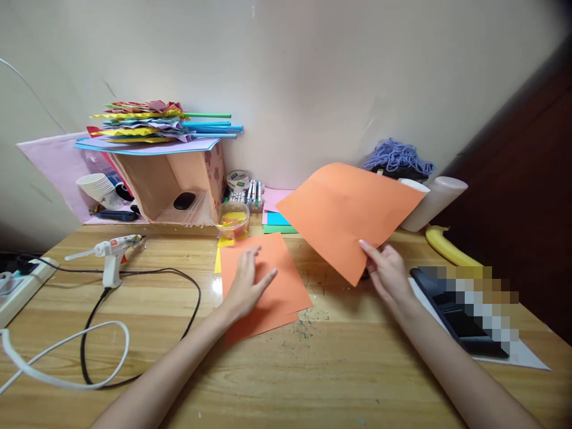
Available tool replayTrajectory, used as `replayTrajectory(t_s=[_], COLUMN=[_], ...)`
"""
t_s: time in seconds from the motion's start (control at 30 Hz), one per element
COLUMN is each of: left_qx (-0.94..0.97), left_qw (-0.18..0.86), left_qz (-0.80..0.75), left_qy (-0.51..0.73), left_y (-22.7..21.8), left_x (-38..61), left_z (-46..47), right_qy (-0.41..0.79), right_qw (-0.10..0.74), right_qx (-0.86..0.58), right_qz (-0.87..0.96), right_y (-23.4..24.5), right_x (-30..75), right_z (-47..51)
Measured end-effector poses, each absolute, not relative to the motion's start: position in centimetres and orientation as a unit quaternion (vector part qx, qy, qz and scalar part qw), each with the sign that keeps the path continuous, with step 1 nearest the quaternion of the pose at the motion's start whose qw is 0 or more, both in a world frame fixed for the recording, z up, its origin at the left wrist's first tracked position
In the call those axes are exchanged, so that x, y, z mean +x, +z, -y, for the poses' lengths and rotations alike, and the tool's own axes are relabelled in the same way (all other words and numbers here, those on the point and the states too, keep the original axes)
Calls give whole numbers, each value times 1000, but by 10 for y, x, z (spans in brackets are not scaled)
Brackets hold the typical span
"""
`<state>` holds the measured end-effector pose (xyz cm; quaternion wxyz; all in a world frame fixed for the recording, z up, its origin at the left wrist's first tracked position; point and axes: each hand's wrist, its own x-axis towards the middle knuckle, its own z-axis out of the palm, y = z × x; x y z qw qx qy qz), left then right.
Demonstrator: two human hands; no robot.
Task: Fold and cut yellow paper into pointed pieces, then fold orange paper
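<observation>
My left hand [248, 285] lies flat with fingers spread on a stack of orange paper sheets [286, 286] in the middle of the wooden table [268, 381]. My right hand [388, 271] pinches the near corner of a single orange sheet [348, 214] and holds it lifted and tilted above the table, to the right of the stack.
A glue gun [111, 250] with its black cable [187, 286] stands at the left, beside a power strip [18, 286]. A cardboard shelf [174, 185] with coloured paper on top stands at the back, next to a plastic bowl [232, 219] and markers [250, 193]. At the right are a white cylinder [433, 202], a yellow object [447, 247] and a dark tablet [456, 316].
</observation>
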<state>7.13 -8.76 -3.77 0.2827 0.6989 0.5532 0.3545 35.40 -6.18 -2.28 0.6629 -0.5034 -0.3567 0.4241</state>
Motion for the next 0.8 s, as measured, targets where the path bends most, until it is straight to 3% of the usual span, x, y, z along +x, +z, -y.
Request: replayTrajectory(t_s=[0.1, 0.23, 0.4, 0.53, 0.67, 0.8], left_qx=[663, 514, 343, 298, 279, 273], left_qw=[511, 661, 722, 751, 760, 769], left_qz=[-438, -386, -425, -420, -431, -428], left_qy=[328, 387, 425, 413, 398, 389], left_y=[-31, -35, -48, -50, -45, -44], left_x=[79, 83, 76, 70, 66, 66], left_z=[96, 94, 83, 79, 77, 77], right_qy=[489, 543, 597, 568, 468, 288], right_qw=[601, 538, 493, 525, 521, 428], right_qx=[-502, -499, -488, -510, -581, -591], right_qz=[385, 409, 403, 376, 415, 620], right_y=[-37, -50, -50, -50, -56, -57], right_x=[323, 293, 291, 314, 335, 330], right_z=[75, 93, 94, 75, 63, 73])
